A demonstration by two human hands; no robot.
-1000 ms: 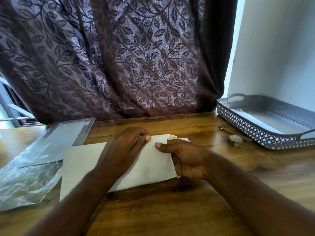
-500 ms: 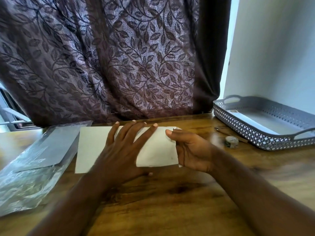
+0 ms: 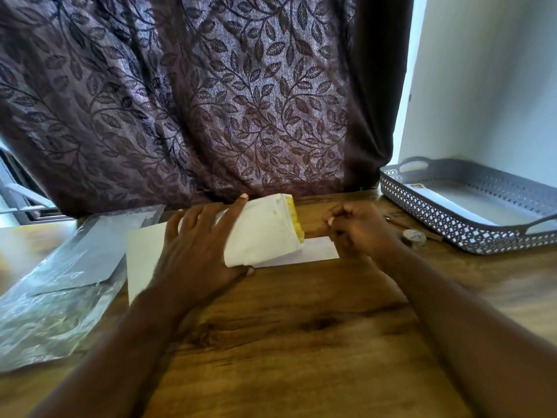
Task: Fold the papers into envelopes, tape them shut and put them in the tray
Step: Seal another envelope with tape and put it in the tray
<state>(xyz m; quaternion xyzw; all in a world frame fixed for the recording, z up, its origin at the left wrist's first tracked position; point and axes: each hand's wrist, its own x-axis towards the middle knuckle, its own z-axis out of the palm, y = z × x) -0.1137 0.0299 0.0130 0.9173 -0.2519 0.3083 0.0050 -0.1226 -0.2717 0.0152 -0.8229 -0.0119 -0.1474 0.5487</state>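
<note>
White envelope [image 3: 265, 233], folded, is pinched by our left hand [image 3: 199, 245] left of the tray [image 3: 437, 218]; right hand [image 3: 361, 230] curled, hold unclear; taping and traying seemingly remain.

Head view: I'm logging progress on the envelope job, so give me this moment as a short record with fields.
left hand: fingers spread over the folded envelope, thumb under its near edge, holding it
folded envelope: white, yellow strip at its right end, tilted up off the paper sheet
right hand: fingers curled by the sheet's right end; blurred, contents unclear
paper sheet: flat on the table
tape roll: on the table between right hand and tray, untouched
tray: grey, far right; white paper inside
</note>
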